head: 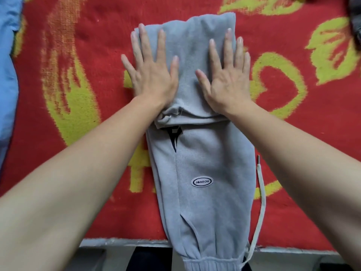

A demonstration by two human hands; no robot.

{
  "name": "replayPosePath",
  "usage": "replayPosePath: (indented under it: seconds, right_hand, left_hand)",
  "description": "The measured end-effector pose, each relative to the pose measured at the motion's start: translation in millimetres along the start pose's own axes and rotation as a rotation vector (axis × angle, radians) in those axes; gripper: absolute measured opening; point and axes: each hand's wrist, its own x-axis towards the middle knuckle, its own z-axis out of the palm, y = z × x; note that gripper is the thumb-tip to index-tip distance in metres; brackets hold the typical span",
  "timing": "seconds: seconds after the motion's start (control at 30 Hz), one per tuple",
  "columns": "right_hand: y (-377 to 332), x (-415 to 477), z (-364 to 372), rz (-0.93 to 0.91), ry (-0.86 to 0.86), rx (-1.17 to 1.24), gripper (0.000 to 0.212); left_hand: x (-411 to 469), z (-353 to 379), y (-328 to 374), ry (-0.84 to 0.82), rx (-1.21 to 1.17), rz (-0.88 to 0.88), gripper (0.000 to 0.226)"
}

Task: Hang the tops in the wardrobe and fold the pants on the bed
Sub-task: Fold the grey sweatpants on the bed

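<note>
A red blanket [78, 45] with a yellow pattern covered the bed and filled almost the whole view. On it, in the middle, lay the grey pants [205, 163], placed lengthwise away from the person. Their far part was folded back over itself, so that a second layer lay on top and its loose end lay near the wrists. Their ribbed waistband hung over the near edge of the bed. At the left border a light blue garment [7, 75] lay on the blanket, well apart from the pants. The left hand [154, 75] and the right hand [226, 79] lay side by side, palms down, on the folded layer. All the fingers were straight and spread. They pressed on the cloth and gripped nothing. In the top right corner there was a piece of dark grey cloth [354, 20], too blurred to name. A pale drawstring [260, 202] ran along the right side of the pants on the blanket. A small oval patch [202, 181] with letters sat on the lower layer.
</note>
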Motion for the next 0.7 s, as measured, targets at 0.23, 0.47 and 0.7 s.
replayPosePath:
  seconds: [0.23, 0.47, 0.7]
  right_hand:
    - [14.9, 19.9, 33.2, 0.003, -0.057, -0.006, 0.079]
    - [14.6, 23.0, 17.0, -0.006, -0.157, 0.03, 0.081]
    - [12.7, -16.0, 30.6, -0.065, -0.04, -0.035, 0.083]
  left_hand:
    - [21.9, 40.2, -16.8, -0.131, 0.069, 0.019, 0.078]
    - [21.0, 22.0, -16.0, -0.191, -0.041, 0.028, 0.073]
    - [-52.0, 35.1, -33.5, -0.073, 0.052, 0.205, 0.07]
